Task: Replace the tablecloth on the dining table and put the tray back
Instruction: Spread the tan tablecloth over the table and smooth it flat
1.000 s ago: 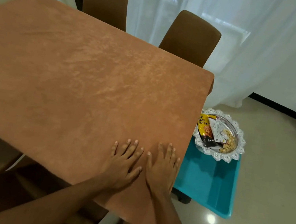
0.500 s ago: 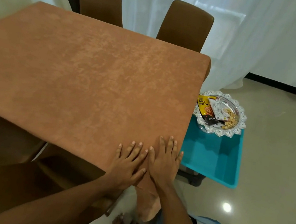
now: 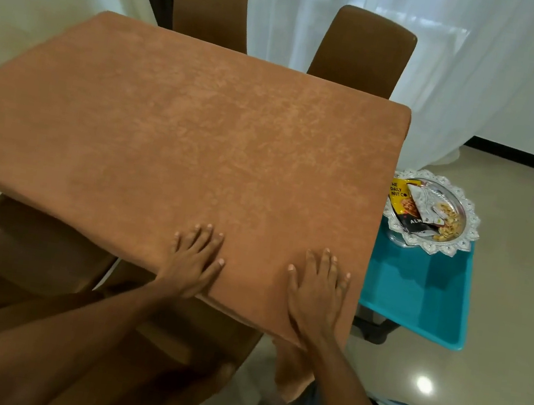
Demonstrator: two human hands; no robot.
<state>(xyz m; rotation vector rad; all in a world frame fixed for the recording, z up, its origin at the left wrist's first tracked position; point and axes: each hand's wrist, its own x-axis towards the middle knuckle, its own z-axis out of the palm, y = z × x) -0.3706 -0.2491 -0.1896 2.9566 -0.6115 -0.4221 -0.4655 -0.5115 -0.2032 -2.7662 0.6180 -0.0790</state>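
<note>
White curtains (image 3: 485,79) back a mottled rust-brown tablecloth (image 3: 198,140), spread smooth.
Left hand (image 3: 192,264) and right hand (image 3: 316,289) press flat at its front edge, fingers straight, grasping nothing; its near corner hangs down; beside it, the silver tray (image 3: 462,243) sits on a teal stand (image 3: 418,294).

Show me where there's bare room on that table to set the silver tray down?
Nearly the whole tablecloth is bare, from the far edge by the two chairs to the near edge. Only the near right corner is taken: left hand and right hand press flat there.
</note>
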